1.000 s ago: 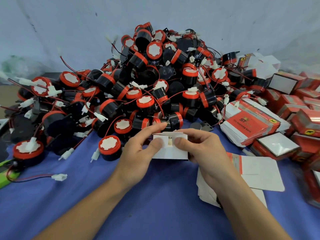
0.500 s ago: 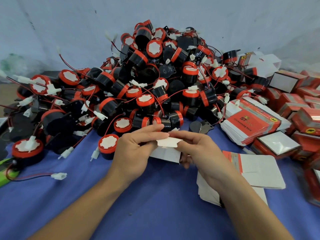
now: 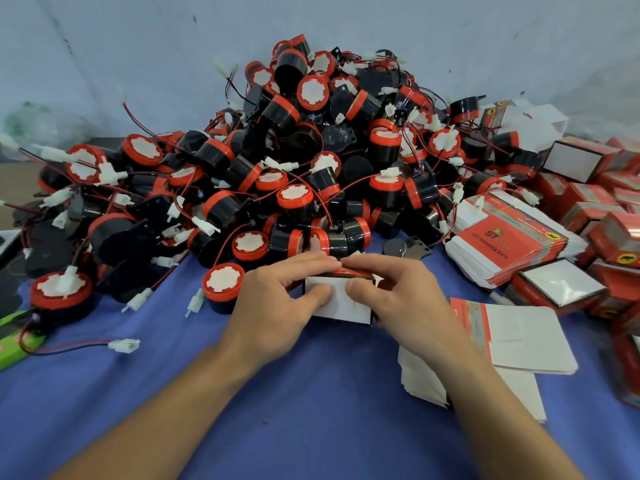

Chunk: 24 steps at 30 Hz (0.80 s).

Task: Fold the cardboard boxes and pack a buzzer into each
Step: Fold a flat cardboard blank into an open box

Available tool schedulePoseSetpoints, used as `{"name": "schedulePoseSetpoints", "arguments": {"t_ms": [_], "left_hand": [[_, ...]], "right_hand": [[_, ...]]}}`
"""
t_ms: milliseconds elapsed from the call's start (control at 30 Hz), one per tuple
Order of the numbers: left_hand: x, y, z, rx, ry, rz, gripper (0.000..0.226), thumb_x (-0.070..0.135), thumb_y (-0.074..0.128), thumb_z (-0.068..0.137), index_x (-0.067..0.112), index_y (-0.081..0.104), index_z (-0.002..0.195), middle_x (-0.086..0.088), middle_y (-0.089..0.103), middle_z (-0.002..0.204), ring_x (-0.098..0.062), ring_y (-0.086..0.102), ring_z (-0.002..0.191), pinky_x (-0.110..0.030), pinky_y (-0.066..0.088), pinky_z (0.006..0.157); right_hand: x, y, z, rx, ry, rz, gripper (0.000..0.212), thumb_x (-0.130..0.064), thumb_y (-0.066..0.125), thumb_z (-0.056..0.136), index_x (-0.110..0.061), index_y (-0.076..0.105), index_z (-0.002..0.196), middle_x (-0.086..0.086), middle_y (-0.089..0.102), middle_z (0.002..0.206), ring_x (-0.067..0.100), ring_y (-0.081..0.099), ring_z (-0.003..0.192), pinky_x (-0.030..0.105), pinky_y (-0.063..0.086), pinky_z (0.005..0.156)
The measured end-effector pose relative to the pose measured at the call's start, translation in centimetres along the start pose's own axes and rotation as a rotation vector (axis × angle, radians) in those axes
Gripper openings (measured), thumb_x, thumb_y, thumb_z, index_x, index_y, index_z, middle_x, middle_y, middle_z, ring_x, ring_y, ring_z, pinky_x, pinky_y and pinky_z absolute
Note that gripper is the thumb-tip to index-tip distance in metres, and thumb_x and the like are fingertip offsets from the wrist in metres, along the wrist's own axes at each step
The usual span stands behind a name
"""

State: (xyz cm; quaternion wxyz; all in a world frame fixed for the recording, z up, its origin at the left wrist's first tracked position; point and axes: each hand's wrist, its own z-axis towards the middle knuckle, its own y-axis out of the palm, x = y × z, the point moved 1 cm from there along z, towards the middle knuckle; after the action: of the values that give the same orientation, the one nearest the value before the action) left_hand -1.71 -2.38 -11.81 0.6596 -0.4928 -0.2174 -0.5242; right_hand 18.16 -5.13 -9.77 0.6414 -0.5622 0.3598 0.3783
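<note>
Far left, worktop [image 3: 242,393] under blue cloth. One buzzer [image 3: 60,296] lies at the heap's left foot: black drum, red cap, white centre disc, white plug resting on top.

The buzzer heap [image 3: 311,150] rises against the pale wall. All units are of the same make and lie at all angles, with thin red and black leads and white plugs tangled through them. We note a loose buzzer [image 3: 221,285] cap-up at the heap's near edge, just beside the left hand.

Left hand [image 3: 277,306]: the thumb presses flat on the near white face of the cardboard box [image 3: 341,303] and the fingers curl over its top edge. This is a firm grasp.

The box sits centre, between the two hands and just in front of the heap. Its plain white face is toward us and a red printed flap runs along the top under the fingertips. We cannot tell whether its base rests on the cloth.

Right hand [image 3: 405,299]: mirrors the left, thumb on the white face, fingers bent over the red flap, gripping it.

Right of the wrist, flat blanks [image 3: 519,337] lie white side up with a red strip. Behind them is a fanned stack of unfolded cartons [image 3: 505,244], red print up. At the far right are the folded red boxes [image 3: 581,157].
</note>
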Motion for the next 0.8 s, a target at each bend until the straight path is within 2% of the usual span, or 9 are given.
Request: {"name": "schedulePoseSetpoints", "arguments": {"t_ms": [133,267,400,500,667,767,800], "left_hand": [[0.0,0.1,-0.1,0.044,0.016,0.023,0.052,0.011,0.08,0.088,0.054,0.067,0.115,0.047,0.063,0.114,0.017,0.056,0.121,-0.002,0.043,0.095],[0.7,0.2,-0.3,0.065,0.097,0.044,0.053,0.013,0.077,0.089,0.054,0.064,0.12,0.049,0.063,0.11,0.018,0.059,0.115,-0.003,0.047,0.09],[1.1,0.7,-0.4,0.119,0.14,0.073,0.045,0.016,0.072,0.089,0.041,0.065,0.126,0.052,0.061,0.107,0.019,0.061,0.11,-0.003,0.049,0.086],[1.1,0.8,-0.5,0.133,0.197,0.115,0.042,0.015,0.071,0.091,0.036,0.065,0.127,0.055,0.058,0.108,0.02,0.06,0.11,-0.002,0.047,0.087],[0.7,0.7,-0.6,0.158,0.187,0.125,0.033,0.017,0.073,0.091,0.03,0.073,0.121,0.054,0.059,0.103,0.019,0.062,0.107,-0.002,0.048,0.085],[0.2,0.5,-0.5,0.156,0.14,0.113,0.03,0.019,0.076,0.09,0.029,0.078,0.118,0.047,0.063,0.102,0.014,0.064,0.111,-0.005,0.05,0.086],[0.3,0.5,-0.4,0.15,0.129,0.107,0.03,0.023,0.076,0.09,0.03,0.078,0.119,0.043,0.064,0.105,0.012,0.063,0.114,-0.007,0.052,0.087]], "right_hand": [[0.0,0.3,0.0,0.023,-0.058,-0.078,0.023,-0.027,0.071,0.094,-0.034,0.079,0.115,-0.035,0.062,0.067,-0.011,0.058,0.066,0.005,0.04,0.059],[0.0,0.4,0.0,0.066,-0.117,-0.147,0.021,-0.028,0.071,0.095,-0.035,0.079,0.113,-0.042,0.053,0.057,-0.016,0.054,0.062,0.002,0.038,0.058],[0.2,0.6,-0.1,0.133,-0.141,-0.179,0.019,-0.03,0.072,0.095,-0.038,0.079,0.111,-0.046,0.052,0.061,-0.017,0.053,0.068,0.002,0.038,0.062],[0.2,0.6,-0.2,0.147,-0.166,-0.177,0.018,-0.029,0.073,0.094,-0.037,0.08,0.109,-0.048,0.057,0.071,-0.014,0.055,0.07,0.003,0.038,0.064],[0.4,0.8,-0.1,0.163,-0.183,-0.178,0.016,-0.033,0.074,0.093,-0.036,0.08,0.108,-0.037,0.062,0.071,-0.011,0.057,0.074,0.005,0.04,0.064],[0.7,0.8,0.1,0.172,-0.181,-0.178,0.017,-0.037,0.072,0.094,-0.038,0.079,0.109,-0.046,0.059,0.075,-0.013,0.057,0.083,0.004,0.04,0.069],[0.7,0.8,0.1,0.175,-0.179,-0.182,0.018,-0.038,0.071,0.094,-0.039,0.078,0.11,-0.044,0.061,0.076,-0.012,0.057,0.085,0.005,0.04,0.069]]}}
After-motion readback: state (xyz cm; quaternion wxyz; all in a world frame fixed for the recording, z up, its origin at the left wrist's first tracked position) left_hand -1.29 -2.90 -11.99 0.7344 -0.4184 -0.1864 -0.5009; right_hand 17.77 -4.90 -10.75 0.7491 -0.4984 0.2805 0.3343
